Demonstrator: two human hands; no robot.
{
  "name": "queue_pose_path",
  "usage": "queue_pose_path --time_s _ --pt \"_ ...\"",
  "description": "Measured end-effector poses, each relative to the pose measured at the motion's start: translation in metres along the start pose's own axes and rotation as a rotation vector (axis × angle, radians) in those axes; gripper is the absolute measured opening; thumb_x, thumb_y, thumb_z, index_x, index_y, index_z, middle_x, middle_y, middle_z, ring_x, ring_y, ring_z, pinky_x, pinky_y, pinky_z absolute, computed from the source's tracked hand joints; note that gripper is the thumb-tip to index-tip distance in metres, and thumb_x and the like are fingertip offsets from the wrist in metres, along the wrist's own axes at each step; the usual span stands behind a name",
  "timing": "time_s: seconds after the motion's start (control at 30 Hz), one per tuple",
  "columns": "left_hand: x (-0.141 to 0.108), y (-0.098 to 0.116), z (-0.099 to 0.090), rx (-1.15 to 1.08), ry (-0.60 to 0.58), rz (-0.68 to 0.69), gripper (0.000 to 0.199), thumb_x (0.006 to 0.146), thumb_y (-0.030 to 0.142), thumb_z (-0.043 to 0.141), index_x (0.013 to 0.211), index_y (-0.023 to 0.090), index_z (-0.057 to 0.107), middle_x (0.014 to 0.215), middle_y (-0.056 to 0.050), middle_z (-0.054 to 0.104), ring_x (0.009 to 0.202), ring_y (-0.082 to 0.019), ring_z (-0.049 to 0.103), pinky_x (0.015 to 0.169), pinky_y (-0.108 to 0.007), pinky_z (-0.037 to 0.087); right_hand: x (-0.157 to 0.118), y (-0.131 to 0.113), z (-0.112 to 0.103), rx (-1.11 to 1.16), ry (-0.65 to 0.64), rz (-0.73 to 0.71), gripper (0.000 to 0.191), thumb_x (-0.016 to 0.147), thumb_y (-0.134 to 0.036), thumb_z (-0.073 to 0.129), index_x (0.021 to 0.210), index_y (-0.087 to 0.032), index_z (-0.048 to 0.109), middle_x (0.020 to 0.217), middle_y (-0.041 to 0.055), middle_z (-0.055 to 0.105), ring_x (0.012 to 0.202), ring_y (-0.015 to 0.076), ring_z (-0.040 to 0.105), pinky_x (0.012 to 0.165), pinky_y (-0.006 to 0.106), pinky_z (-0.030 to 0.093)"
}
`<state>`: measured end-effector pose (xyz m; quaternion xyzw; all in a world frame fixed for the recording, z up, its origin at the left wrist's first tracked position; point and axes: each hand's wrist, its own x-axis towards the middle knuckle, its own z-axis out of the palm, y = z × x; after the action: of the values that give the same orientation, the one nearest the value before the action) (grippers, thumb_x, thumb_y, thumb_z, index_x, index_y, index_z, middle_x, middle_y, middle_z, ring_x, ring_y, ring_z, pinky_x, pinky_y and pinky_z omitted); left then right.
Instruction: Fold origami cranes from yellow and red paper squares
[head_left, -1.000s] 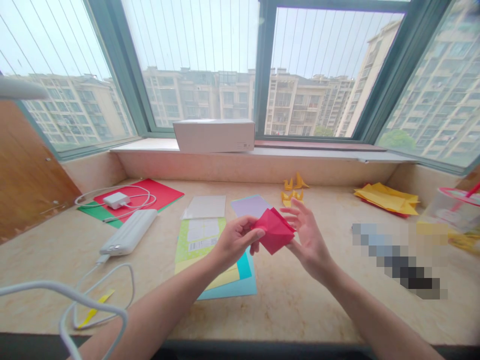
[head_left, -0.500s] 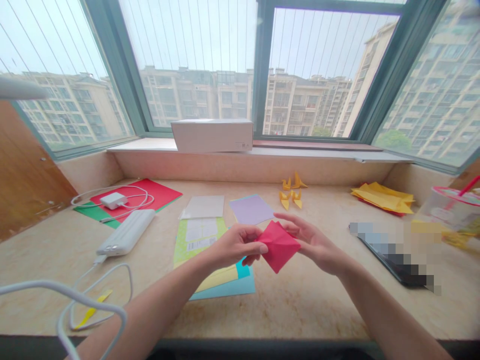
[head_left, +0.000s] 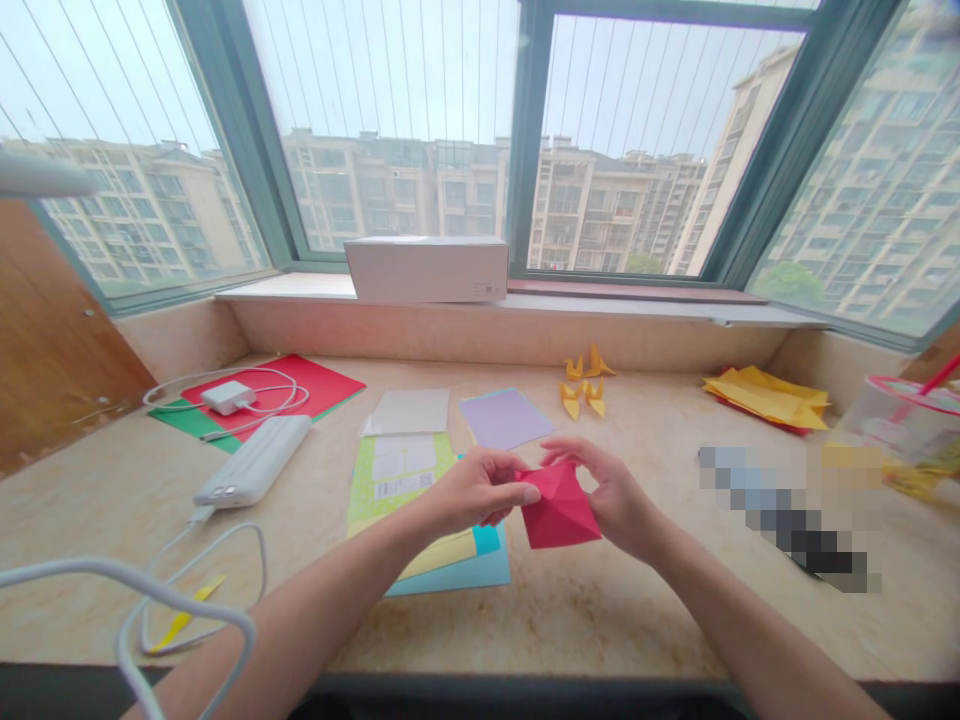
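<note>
A folded piece of red origami paper [head_left: 561, 510] is held up above the counter between both hands. My left hand [head_left: 491, 488] pinches its left corner, thumb on top and fingers beneath. My right hand [head_left: 607, 490] grips the upper right side, with fingertips at the back edge partly hidden by the paper. The near part of the paper spreads toward me with creases running across it. Beyond the hands stand several small yellow folded paper birds [head_left: 583, 385]. A lilac paper sheet [head_left: 504, 418] lies just behind the hands.
Light green packaging [head_left: 360, 480] and blue paper [head_left: 465, 573] lie under my left forearm. To the left are a white power bank [head_left: 259, 462], a charger [head_left: 229, 397] and looping cables. Yellow papers [head_left: 765, 397], a blurred-out dark device and a plastic cup [head_left: 911, 415] sit right.
The red paper has turned from a diamond pose to one with a flat edge facing me. My right hand has closed in around its upper right side.
</note>
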<state>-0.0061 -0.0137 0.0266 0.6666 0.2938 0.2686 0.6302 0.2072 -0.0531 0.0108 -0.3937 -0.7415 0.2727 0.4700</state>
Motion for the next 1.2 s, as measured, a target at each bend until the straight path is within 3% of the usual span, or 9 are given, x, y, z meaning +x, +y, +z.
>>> queue_pose_path --time_s 0.07,0.23,0.37,0.63,0.8,1.0,1.2 --pt "0.000 -0.001 0.001 0.025 0.006 0.001 0.041 0.073 0.049 0.079 0.088 0.012 0.070 0.042 0.008 0.048 0.037 -0.006 0.040 0.037 -0.017 0.026 0.000 0.001 0.002 -0.070 0.031 -0.105 0.038 0.082 -0.027 0.077 0.116 -0.026 0.061 0.109 0.0067 0.067 0.092 0.0211 0.066 0.083 0.034 0.053" --pt "-0.001 0.001 0.004 0.085 -0.053 0.024 0.041 0.082 0.053 0.069 0.083 0.013 0.068 0.047 0.006 0.052 0.038 -0.006 0.043 0.039 -0.018 0.029 -0.001 0.000 0.000 -0.208 0.030 -0.289 0.011 0.090 -0.024 0.068 0.097 -0.024 0.060 0.104 0.0064 0.065 0.094 0.0207 0.064 0.080 0.033 0.051" --pt "-0.002 0.001 0.007 0.045 -0.077 0.073 0.048 0.087 0.061 0.059 0.079 0.013 0.063 0.048 0.005 0.052 0.037 -0.006 0.043 0.038 -0.017 0.030 -0.003 0.000 -0.002 -0.320 0.073 -0.364 0.008 0.090 -0.022 0.066 0.093 -0.024 0.059 0.099 0.0057 0.069 0.088 0.0210 0.064 0.079 0.035 0.049" --pt "-0.001 -0.004 0.009 -0.016 -0.060 0.051 0.043 0.086 0.054 0.066 0.072 0.013 0.058 0.053 0.003 0.052 0.041 -0.006 0.045 0.040 -0.017 0.033 -0.003 -0.004 -0.006 -0.430 0.166 -0.499 0.007 0.089 -0.018 0.064 0.091 -0.025 0.062 0.104 0.0078 0.075 0.089 0.0233 0.071 0.082 0.041 0.047" --pt "-0.002 -0.004 0.007 -0.024 -0.063 0.045 0.044 0.088 0.053 0.064 0.072 0.013 0.059 0.054 0.003 0.051 0.042 -0.006 0.044 0.040 -0.018 0.032 -0.005 -0.008 -0.002 -0.283 0.204 -0.412 0.004 0.088 -0.021 0.067 0.087 -0.025 0.064 0.109 0.0087 0.071 0.093 0.0235 0.068 0.078 0.038 0.053" --pt "-0.004 -0.003 0.005 -0.029 -0.066 0.053 0.042 0.090 0.052 0.062 0.089 0.011 0.069 0.053 0.004 0.050 0.042 -0.006 0.042 0.040 -0.018 0.032 -0.005 -0.004 0.007 0.027 0.270 -0.244 0.010 0.083 -0.023 0.076 0.081 -0.024 0.066 0.103 0.0057 0.065 0.092 0.0208 0.065 0.078 0.034 0.054" --pt "-0.006 0.001 0.004 -0.015 -0.057 0.085 0.045 0.091 0.054 0.060 0.077 0.011 0.065 0.052 0.003 0.049 0.042 -0.006 0.042 0.039 -0.018 0.031 -0.004 -0.001 0.006 0.198 0.244 -0.178 0.009 0.081 -0.021 0.078 0.085 -0.025 0.071 0.108 0.0057 0.065 0.096 0.0213 0.066 0.082 0.036 0.056"
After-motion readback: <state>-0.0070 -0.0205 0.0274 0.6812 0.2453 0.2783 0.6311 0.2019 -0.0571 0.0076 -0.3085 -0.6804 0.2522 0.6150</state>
